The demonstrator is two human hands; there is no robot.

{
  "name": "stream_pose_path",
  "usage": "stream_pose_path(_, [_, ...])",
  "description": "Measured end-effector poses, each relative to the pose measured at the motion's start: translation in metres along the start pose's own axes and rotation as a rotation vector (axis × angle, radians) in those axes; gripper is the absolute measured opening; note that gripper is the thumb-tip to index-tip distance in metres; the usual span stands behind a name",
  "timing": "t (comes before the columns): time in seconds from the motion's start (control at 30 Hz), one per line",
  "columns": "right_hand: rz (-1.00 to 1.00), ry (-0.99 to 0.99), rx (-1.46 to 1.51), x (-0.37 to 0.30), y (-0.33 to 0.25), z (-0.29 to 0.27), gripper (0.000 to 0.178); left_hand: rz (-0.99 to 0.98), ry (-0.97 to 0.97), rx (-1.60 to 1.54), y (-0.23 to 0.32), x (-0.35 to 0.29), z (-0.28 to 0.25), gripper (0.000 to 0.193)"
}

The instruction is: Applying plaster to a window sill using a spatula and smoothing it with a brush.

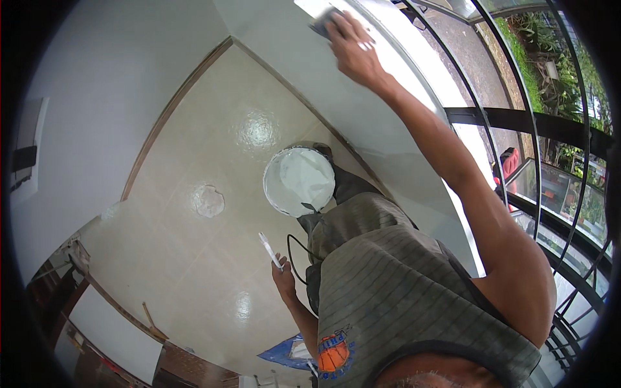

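Observation:
My right hand is stretched far up to the window ledge at the top, with white smears on its fingers. It grips a dark grey flat spreader against the bright surface there; motion blurs its outline. Lower down, at my left side, my left hand is closed around a slim white-coated putty knife, seen nearly edge-on and pointing up and away. Between my feet and the wall corner stands a round bucket holding thick white paste.
Black window bars curve along my right, close to the raised arm. Pale shiny tiles cover the floor, with a round whitish patch left of the bucket. A blue sheet lies behind my left arm. Boards stand at the lower left.

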State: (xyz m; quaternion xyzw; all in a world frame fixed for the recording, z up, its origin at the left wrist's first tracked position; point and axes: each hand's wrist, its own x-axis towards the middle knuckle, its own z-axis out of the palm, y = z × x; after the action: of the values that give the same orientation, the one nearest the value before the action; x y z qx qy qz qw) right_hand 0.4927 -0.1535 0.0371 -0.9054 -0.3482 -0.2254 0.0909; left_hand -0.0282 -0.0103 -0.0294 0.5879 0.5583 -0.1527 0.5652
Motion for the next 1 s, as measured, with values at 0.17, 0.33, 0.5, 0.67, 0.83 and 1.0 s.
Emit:
stream_pose_path(0.17, [0.136,-0.320,-0.025,0.054,-0.014,-0.003,0.050,0.048,0.015,0.036,-0.001,0.000,-0.004,0.043])
stream_pose_path(0.33, [0.096,-0.239,0.058,-0.031,-0.020,-0.019,0.046,-0.050,0.021,-0.093,-0.011,-0.005,-0.007,0.045])
stream_pose_path(0.5, [0.125,-0.197,0.047,-0.045,-0.018,-0.017,0.048,-0.079,0.018,-0.143,-0.013,-0.003,-0.003,0.044])
stream_pose_path(0.67, [0.183,-0.069,0.120,0.038,-0.019,0.030,0.050,-0.047,-0.066,-0.007,-0.002,-0.005,-0.003,0.040])
stream_pose_path(0.83, [0.185,-0.189,0.079,-0.073,-0.008,-0.035,0.056,-0.037,-0.093,-0.023,-0.015,0.007,-0.015,0.041])
stream_pose_path(1.0, [0.396,-0.336,0.136,-0.194,-0.006,-0.134,0.049,-0.097,-0.134,-0.039,-0.007,0.025,-0.034,0.047])
